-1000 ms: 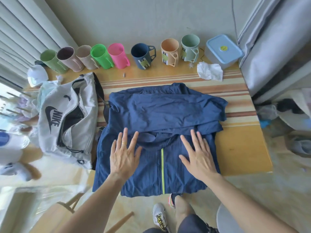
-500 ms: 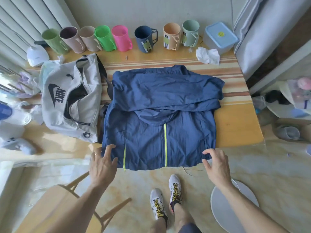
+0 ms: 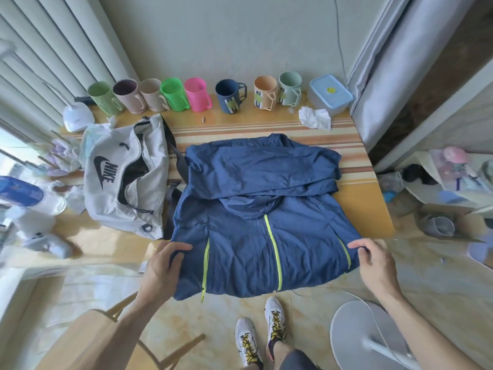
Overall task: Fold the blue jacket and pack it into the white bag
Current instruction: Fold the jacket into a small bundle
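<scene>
Both hands, left and right, pinch blue jacket's near corners.

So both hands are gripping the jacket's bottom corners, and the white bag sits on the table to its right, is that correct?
Not quite: in the head view the bag lies to the left of the jacket, not the right. The left hand and right hand do grip its bottom corners.
</scene>
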A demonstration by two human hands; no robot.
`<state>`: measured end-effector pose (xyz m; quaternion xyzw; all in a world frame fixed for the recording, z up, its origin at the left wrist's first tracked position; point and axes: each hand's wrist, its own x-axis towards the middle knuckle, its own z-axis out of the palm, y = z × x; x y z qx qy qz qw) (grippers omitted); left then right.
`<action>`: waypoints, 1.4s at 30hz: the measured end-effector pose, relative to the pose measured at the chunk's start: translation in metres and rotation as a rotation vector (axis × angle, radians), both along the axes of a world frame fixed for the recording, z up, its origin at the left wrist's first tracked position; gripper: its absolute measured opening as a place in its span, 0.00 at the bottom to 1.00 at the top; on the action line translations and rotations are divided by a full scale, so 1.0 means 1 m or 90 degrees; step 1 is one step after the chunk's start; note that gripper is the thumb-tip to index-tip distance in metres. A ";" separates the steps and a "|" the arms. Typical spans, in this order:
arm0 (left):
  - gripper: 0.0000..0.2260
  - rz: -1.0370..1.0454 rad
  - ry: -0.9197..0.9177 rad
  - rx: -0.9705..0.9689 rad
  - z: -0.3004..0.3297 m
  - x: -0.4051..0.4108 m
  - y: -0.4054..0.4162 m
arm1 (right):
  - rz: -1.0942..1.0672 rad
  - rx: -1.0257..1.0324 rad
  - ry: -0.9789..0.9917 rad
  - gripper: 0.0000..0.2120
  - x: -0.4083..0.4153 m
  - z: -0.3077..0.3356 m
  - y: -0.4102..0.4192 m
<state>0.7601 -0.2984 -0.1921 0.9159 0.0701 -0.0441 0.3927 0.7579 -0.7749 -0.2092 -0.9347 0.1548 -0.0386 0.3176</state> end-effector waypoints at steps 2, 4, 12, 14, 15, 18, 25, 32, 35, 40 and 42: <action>0.15 0.044 0.039 -0.092 0.017 0.007 0.000 | -0.011 0.035 -0.010 0.16 0.009 0.016 -0.005; 0.16 0.115 0.110 -0.206 0.031 0.019 0.002 | -0.042 0.088 -0.010 0.16 0.025 0.029 -0.010; 0.09 0.330 0.166 -0.485 0.077 0.123 -0.018 | -0.228 0.395 -0.032 0.16 0.154 0.066 -0.015; 0.08 0.363 0.125 -0.524 0.075 0.160 -0.024 | -0.244 0.458 -0.051 0.13 0.197 0.070 -0.012; 0.08 0.387 0.106 -0.538 0.074 0.180 -0.027 | -0.242 0.479 -0.058 0.12 0.219 0.070 -0.011; 0.12 0.429 0.080 -0.594 0.067 0.237 -0.033 | -0.179 0.471 -0.032 0.10 0.284 0.059 -0.008; 0.38 0.146 0.185 -0.045 -0.004 0.287 -0.029 | 0.247 0.012 0.201 0.38 0.317 -0.001 0.006; 0.36 -0.161 0.187 0.291 -0.040 0.284 -0.027 | 0.270 -0.118 0.090 0.22 0.331 -0.059 -0.011; 0.13 0.069 0.086 0.142 -0.018 0.308 -0.033 | 0.203 -0.074 -0.003 0.06 0.357 -0.036 -0.014; 0.11 0.319 0.080 -0.004 0.020 0.362 -0.038 | 0.087 -0.019 0.010 0.05 0.401 0.008 -0.022; 0.20 0.386 0.097 -0.056 0.020 0.374 -0.038 | 0.027 0.045 0.086 0.09 0.405 0.012 -0.021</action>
